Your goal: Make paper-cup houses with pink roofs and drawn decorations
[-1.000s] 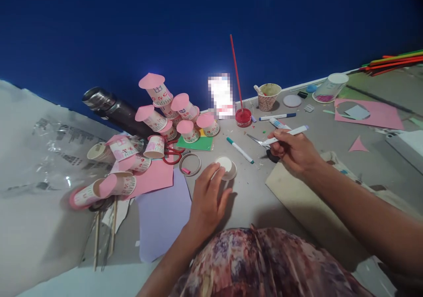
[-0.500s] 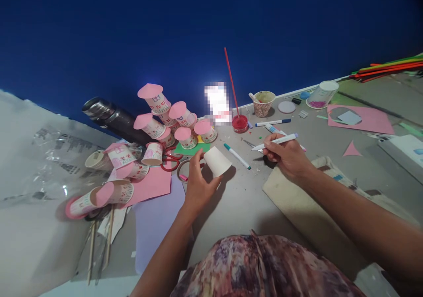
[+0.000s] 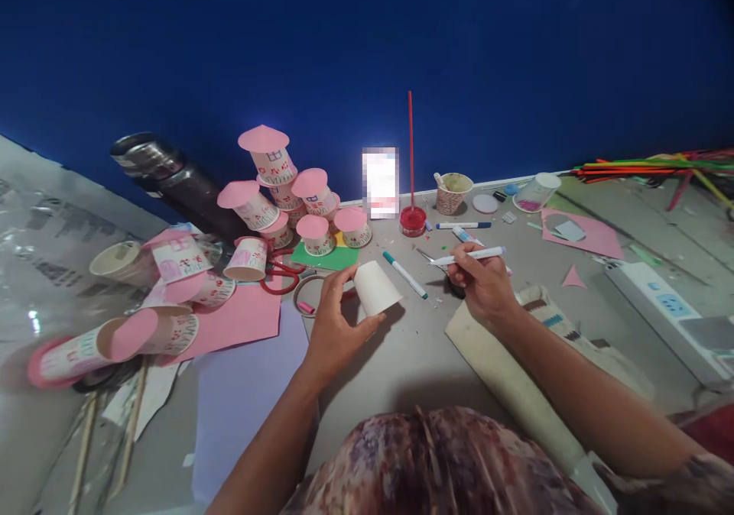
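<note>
- Currently, left hand (image 3: 336, 330) grasps cup (image 3: 375, 289): fingers around the narrow end, thumb along the lower side.
- Cup is plain white, tilted, over the middle of the counter (image 3: 436, 339); narrow end to upper left, wide rim to lower right. Cannot tell whether the rim touches the counter.
- Right hand (image 3: 485, 284): fingers pinched on white marker (image 3: 487, 254), writing grip. Marker tip points left toward cup, apart from it.
- Teal pen (image 3: 404, 274) lies between cup and right hand, touching neither.
- Small scissors (image 3: 425, 255) lie behind right hand, partly hidden by it.
- Tape ring (image 3: 297, 301) just left of left hand, pink scrap (image 3: 306, 307) inside it. Red scissors (image 3: 279, 293) beside the ring.
- Green card (image 3: 344, 257) beyond the ring. Pink-roofed cups (image 3: 314, 185) grouped there, some stacked; dark flask (image 3: 189, 194) leans behind.
- Further decorated cups (image 3: 183, 259) at far left, several tipped over, near pink sheet (image 3: 252, 316). Purple sheet (image 3: 246, 400) nearer the person.
- Behind, by the wall: red pot (image 3: 413, 222) with upright red stick (image 3: 411, 148); brown cup (image 3: 452, 196) to its right; blue pen (image 3: 463, 225) in front.
- Right forearm crosses above cloth pouch (image 3: 482, 347).
</note>
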